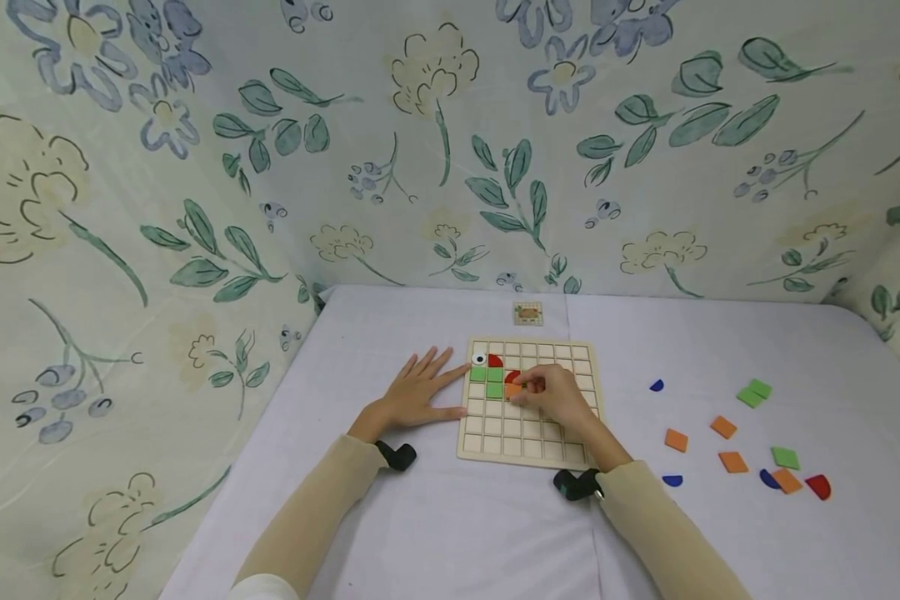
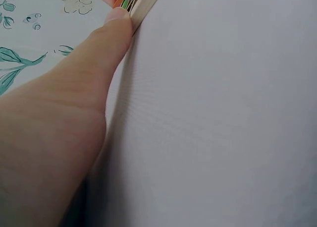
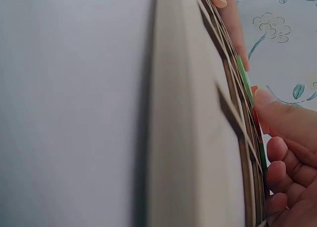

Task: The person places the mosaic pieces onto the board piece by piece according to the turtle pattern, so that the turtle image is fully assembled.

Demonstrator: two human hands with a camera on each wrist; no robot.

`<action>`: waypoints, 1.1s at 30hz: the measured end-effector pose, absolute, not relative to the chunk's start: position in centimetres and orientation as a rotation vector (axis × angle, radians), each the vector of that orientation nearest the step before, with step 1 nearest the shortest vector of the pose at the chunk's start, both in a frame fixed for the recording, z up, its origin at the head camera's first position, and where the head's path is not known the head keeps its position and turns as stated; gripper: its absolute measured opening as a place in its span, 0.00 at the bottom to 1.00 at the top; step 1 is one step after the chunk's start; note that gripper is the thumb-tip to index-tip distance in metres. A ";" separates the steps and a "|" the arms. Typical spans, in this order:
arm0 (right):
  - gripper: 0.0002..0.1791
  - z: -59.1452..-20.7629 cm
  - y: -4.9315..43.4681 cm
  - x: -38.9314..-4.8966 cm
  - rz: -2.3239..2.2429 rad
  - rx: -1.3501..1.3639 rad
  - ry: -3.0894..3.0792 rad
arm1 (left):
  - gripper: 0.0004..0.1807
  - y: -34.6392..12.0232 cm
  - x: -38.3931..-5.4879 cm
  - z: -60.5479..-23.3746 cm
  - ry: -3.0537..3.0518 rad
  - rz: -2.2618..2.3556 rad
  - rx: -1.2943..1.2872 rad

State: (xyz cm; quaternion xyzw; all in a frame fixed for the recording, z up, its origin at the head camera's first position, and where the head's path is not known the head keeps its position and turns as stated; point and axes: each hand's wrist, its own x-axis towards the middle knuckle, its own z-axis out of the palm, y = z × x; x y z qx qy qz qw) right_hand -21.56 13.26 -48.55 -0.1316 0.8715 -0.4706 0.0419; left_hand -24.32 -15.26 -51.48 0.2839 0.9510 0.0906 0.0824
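Note:
A wooden grid board [image 1: 487, 447] lies on the table between the hands. My left hand [image 1: 414, 392] is spread flat at its left edge, thumb and fingertips right at the frame; in the left wrist view the thumb [image 2: 119, 26] meets the board's side. My right hand [image 1: 558, 396] pinches an orange square tile [image 1: 512, 390] low over the grid, beside a green square tile [image 1: 494, 390]. A red rounded piece [image 1: 512, 377] sits just above the orange tile, partly behind the fingers. Up at the left corner are a white eye tile [image 1: 479, 359], another red piece [image 1: 495, 361] and more green tiles [image 1: 478, 374].
Right of the board lie loose orange tiles [image 1: 733, 462], green tiles [image 1: 785, 457], blue half-round pieces [image 1: 657, 385] and a red piece [image 1: 819, 487]. A small picture card [image 1: 528, 313] lies behind the board. Floral cloth [image 1: 435, 208] hangs behind the table.

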 end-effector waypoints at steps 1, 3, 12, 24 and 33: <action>0.12 -48.6 13.2 -21.5 -1.445 -0.397 2.665 | 0.49 -15.3 -24.4 -51.5 2.840 0.272 0.848; 0.12 -48.6 13.2 -21.5 -1.457 -0.393 2.659 | 0.49 -15.3 -24.4 -51.7 2.842 0.261 0.849; 0.13 -48.6 12.8 -21.6 -1.443 -0.352 2.664 | 0.49 -15.4 -24.4 -51.8 2.850 0.273 0.858; 0.14 -48.3 12.9 -21.5 -1.458 -0.354 2.633 | 0.49 -15.4 -24.2 -51.4 2.840 0.266 0.854; 0.17 -48.1 14.1 -21.5 -1.525 -0.436 2.579 | 0.49 -15.4 -24.2 -51.5 2.841 0.289 0.864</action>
